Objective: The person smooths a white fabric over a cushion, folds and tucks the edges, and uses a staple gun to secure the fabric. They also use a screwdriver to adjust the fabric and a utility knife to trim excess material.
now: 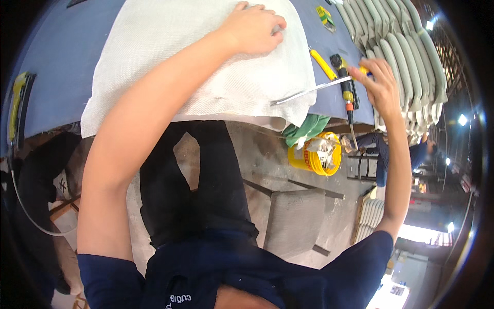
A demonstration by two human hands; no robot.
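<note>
In the head view, a large off-white panel (pixel 206 85) of coarsely woven fabric, with rounded corners and a slightly ragged lower edge, lies over the near side of a table with a smooth, dull blue top (pixel 56 67). The left hand (pixel 256 31) rests on the panel's upper part, its fingers bent and loosely apart. The right hand (pixel 380 85), beyond the panel's right edge, has its fingers clamped on the yellow handle of a long tool (pixel 314 89); the slim, straight, shiny metal shaft slants down leftward, its tip at the fabric near the lower right corner. I cannot tell whether it pierces the weave.

Beneath the shaft lies a black-and-yellow cylindrical power tool (pixel 343 82) with an orange collar, beside a slender yellow-handled tool (pixel 323 64). Crumpled green cloth (pixel 307 130) hangs by a round yellow plastic bucket (pixel 315 154). Plump, pale-grey cushions (pixel 406 67) stand in rows at right.
</note>
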